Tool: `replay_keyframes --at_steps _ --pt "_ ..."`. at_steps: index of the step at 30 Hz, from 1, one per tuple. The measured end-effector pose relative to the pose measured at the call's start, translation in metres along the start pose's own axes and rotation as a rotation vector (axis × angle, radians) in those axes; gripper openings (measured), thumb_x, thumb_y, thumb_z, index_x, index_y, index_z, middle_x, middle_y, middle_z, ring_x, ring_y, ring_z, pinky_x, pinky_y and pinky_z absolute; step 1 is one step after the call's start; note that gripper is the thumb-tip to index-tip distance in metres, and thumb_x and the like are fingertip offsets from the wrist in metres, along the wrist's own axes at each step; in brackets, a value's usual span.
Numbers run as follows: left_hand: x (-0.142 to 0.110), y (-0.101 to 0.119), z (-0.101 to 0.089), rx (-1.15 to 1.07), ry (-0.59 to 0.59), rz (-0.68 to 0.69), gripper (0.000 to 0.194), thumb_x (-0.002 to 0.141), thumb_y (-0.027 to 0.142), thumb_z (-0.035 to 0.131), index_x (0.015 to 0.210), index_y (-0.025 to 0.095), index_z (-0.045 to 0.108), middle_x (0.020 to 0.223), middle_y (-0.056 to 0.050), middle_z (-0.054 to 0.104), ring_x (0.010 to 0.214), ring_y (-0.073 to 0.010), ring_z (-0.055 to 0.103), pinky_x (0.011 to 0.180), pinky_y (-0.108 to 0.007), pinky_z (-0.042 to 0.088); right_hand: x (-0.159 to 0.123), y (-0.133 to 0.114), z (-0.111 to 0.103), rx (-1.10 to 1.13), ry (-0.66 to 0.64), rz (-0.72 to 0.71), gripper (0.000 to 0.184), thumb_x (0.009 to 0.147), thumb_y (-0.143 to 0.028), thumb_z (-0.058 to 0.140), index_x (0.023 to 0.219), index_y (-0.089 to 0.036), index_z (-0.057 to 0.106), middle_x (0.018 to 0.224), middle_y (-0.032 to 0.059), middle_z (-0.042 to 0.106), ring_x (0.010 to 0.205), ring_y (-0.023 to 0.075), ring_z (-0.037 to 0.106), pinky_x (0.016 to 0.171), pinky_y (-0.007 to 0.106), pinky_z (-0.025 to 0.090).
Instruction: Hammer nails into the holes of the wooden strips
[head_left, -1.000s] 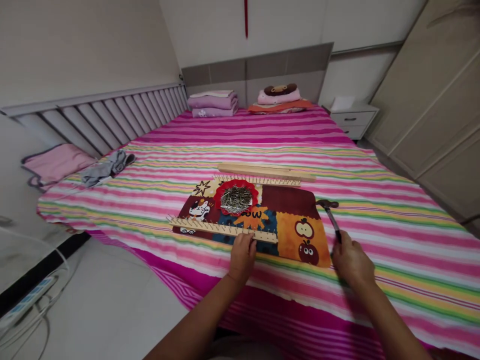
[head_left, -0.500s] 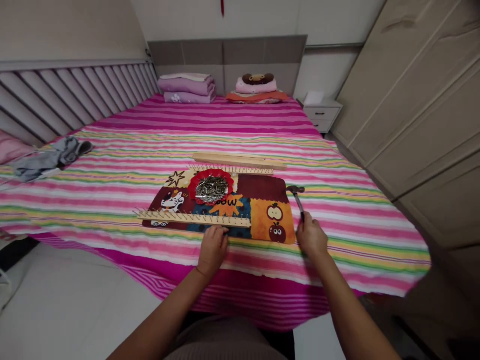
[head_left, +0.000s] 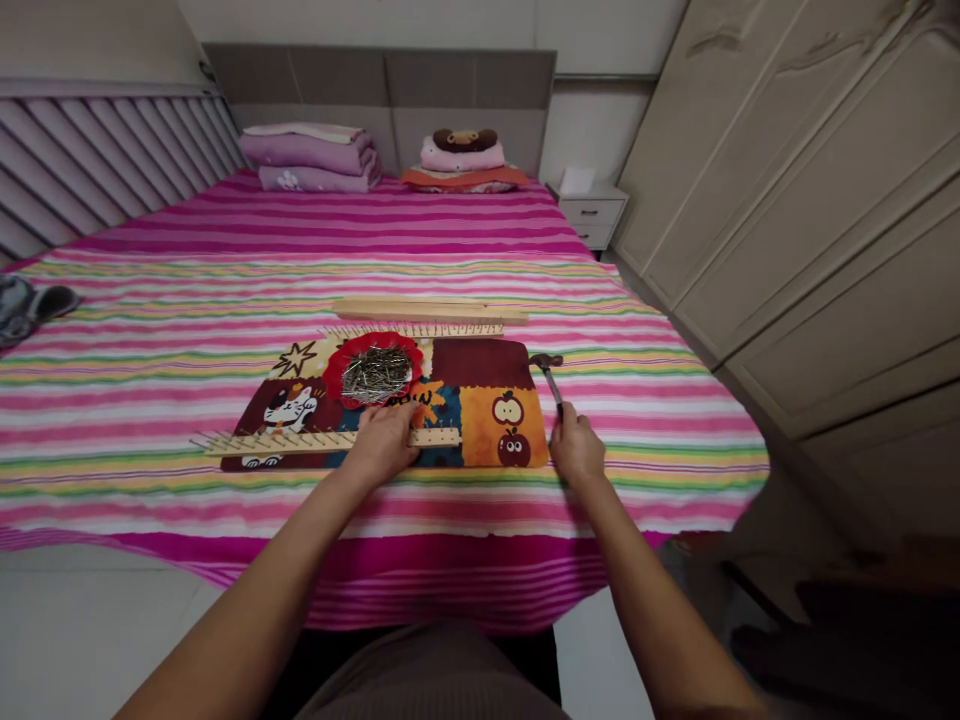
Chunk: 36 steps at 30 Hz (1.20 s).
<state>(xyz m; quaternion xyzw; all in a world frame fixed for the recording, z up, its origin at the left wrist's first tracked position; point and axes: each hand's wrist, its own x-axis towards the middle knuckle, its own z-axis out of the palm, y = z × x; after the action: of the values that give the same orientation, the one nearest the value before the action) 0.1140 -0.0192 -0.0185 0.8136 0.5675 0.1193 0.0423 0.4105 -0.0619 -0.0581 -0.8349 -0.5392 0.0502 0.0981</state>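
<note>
High over the wearer's lap (head_left: 431, 675), the head camera looks forward and steeply down, right across the bed (head_left: 465, 240)! Straight ahead, the headboard (head_left: 382, 90) closes the far end near the top edge, the railing (head_left: 97, 160) runs along the left, the wardrobe (head_left: 795, 240) leans in on the right. It's a wide view: both hands, left hand (head_left: 386, 440) and right hand (head_left: 577, 450), sit at arm's reach, just below centre, forearms sweeping up from the bottom corners.

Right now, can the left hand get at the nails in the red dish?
Probably yes: the left hand is close beside the red dish, and nothing seems to block the nails.
</note>
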Motion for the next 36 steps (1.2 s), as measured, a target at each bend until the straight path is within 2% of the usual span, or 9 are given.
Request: replay_keyframes --at_steps 3,8,14,22,25,27,30,34,36 --pt "0.007 -0.007 0.003 0.041 -0.088 0.019 0.048 0.064 0.015 0.058 0.112 0.024 0.058 0.092 -0.007 0.071 0.095 -0.0266 0.063 0.095 -0.041 0.033 0.000 0.001 0.001 0.000 0.002 -0.003 0.042 0.096 -0.024 0.035 0.137 -0.018 0.043 0.098 0.0114 0.058 0.072 0.0188 0.059 0.058 0.027 0.039" --pt "0.004 -0.014 0.009 0.008 -0.086 0.046 0.040 0.068 0.012 0.052 0.104 0.025 0.059 0.088 -0.005 0.072 0.091 -0.0224 0.065 0.098 -0.040 0.030 0.001 0.002 0.004 -0.011 0.024 -0.011 0.040 0.096 -0.026 0.036 0.134 -0.017 0.044 0.097 0.0113 0.058 0.071 0.0176 0.058 0.057 0.026 0.037" --pt "0.003 -0.023 0.000 0.006 -0.137 0.039 0.035 0.066 0.013 0.053 0.098 0.026 0.059 0.080 -0.002 0.071 0.085 -0.0209 0.065 0.102 -0.040 0.027 0.000 0.000 0.000 -0.021 0.006 -0.006 0.041 0.096 -0.025 0.035 0.136 -0.017 0.044 0.096 0.0113 0.059 0.069 0.0169 0.057 0.056 0.026 0.036" --pt "-0.003 -0.031 -0.007 -0.010 -0.142 0.029 0.035 0.061 0.009 0.054 0.091 0.026 0.060 0.078 0.000 0.070 0.083 -0.0202 0.065 0.103 -0.041 0.029 -0.002 -0.001 -0.003 -0.007 0.015 -0.005 0.040 0.097 -0.026 0.035 0.134 -0.017 0.047 0.094 0.0109 0.059 0.066 0.0168 0.056 0.054 0.027 0.034" --pt "-0.003 -0.033 -0.019 -0.063 -0.180 -0.003 0.040 0.057 0.012 0.060 0.093 0.027 0.063 0.091 -0.002 0.072 0.093 -0.0234 0.065 0.099 -0.041 0.036 -0.001 0.000 -0.002 -0.005 0.017 -0.016 0.040 0.097 -0.026 0.035 0.134 -0.017 0.047 0.094 0.0106 0.060 0.066 0.0168 0.056 0.053 0.026 0.032" --pt "0.000 -0.038 -0.032 -0.190 -0.206 -0.035 0.045 0.056 0.017 0.063 0.100 0.026 0.065 0.103 -0.004 0.071 0.098 -0.0238 0.064 0.092 -0.037 0.043 0.000 0.000 -0.001 -0.003 0.020 -0.017 0.040 0.097 -0.026 0.035 0.135 -0.017 0.046 0.095 0.0105 0.060 0.067 0.0167 0.056 0.052 0.026 0.031" --pt "0.012 -0.049 -0.054 -0.342 -0.175 -0.108 0.037 0.066 0.025 0.057 0.103 0.022 0.065 0.104 -0.004 0.071 0.094 -0.0199 0.065 0.082 -0.030 0.049 0.001 0.001 0.000 -0.003 0.014 -0.007 0.041 0.096 -0.026 0.036 0.135 -0.017 0.045 0.096 0.0108 0.061 0.068 0.0171 0.057 0.052 0.026 0.029" --pt "0.037 -0.058 -0.067 -0.082 -0.083 -0.269 0.025 0.073 0.024 0.054 0.093 0.023 0.069 0.089 -0.003 0.073 0.082 -0.0191 0.066 0.075 -0.028 0.048 0.001 0.002 0.002 -0.012 0.019 -0.010 0.041 0.096 -0.025 0.038 0.135 -0.017 0.045 0.095 0.0108 0.061 0.067 0.0165 0.057 0.051 0.025 0.029" --pt "0.048 -0.056 -0.065 0.061 -0.121 -0.305 0.026 0.073 0.022 0.056 0.094 0.024 0.070 0.090 -0.003 0.073 0.083 -0.0186 0.066 0.075 -0.026 0.046 0.001 0.002 0.003 -0.019 0.029 -0.011 0.041 0.095 -0.026 0.039 0.136 -0.018 0.045 0.095 0.0103 0.061 0.067 0.0162 0.057 0.052 0.025 0.030"
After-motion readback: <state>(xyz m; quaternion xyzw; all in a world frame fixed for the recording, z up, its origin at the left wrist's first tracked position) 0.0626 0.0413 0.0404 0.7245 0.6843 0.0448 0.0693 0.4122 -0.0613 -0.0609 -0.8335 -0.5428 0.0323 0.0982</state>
